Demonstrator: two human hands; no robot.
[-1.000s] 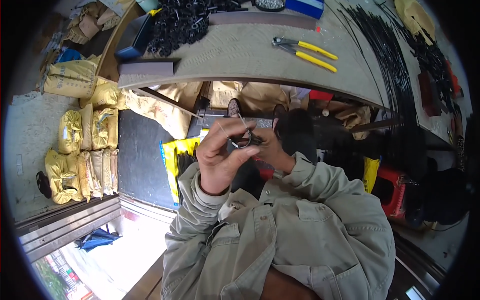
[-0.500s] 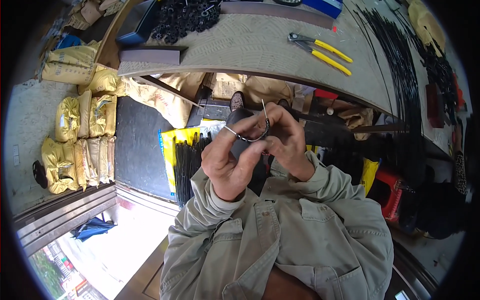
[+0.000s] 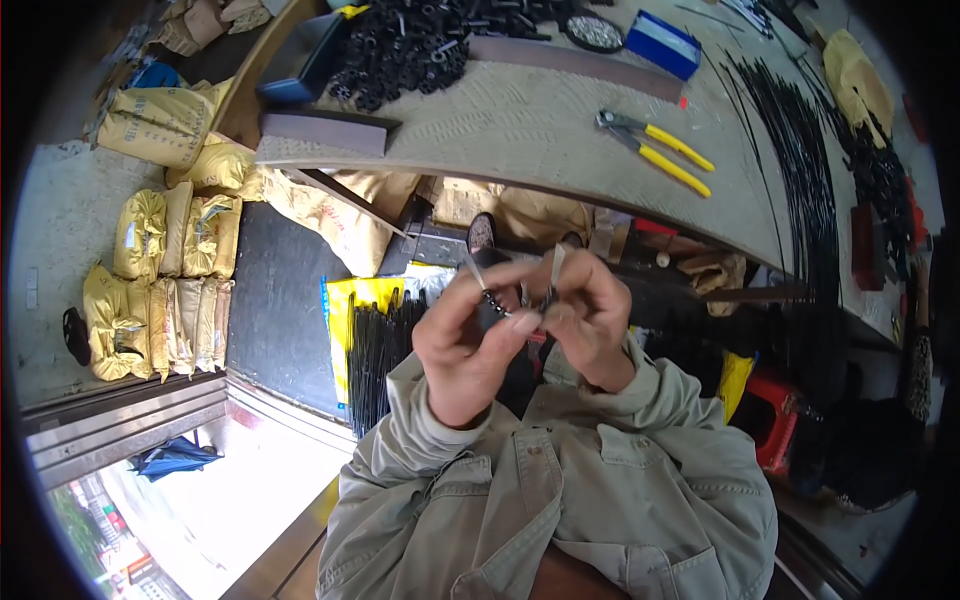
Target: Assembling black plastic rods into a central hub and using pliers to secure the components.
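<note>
Held before my lap is a thin strand [image 3: 491, 301] with a dark, beaded-looking stretch and pale ends; its exact kind does not show. My left hand [image 3: 462, 350] pinches it between thumb and fingers, one pale tip rising past the forefinger. On the other side, my right hand [image 3: 592, 322] has its fingers closed round the strand, and a second pale tip stands up there. The fingertips of both hands nearly meet, and motion blurs them. Yellow-handled pincers [image 3: 660, 152] lie on the bench [image 3: 520, 130] beyond my hands.
Small black parts [image 3: 410, 55] are heaped at the bench's far left, near a blue box [image 3: 662, 45] and a dish [image 3: 594, 33] of small pale pieces. Long black rods [image 3: 790, 150] lie at right. More rods [image 3: 380, 340] stand below left, and yellow sacks [image 3: 140, 235] line the wall.
My hands have shifted slightly, and the pale tip at the left hand now points more upright. More of the bench's far side shows as the view has tilted.
</note>
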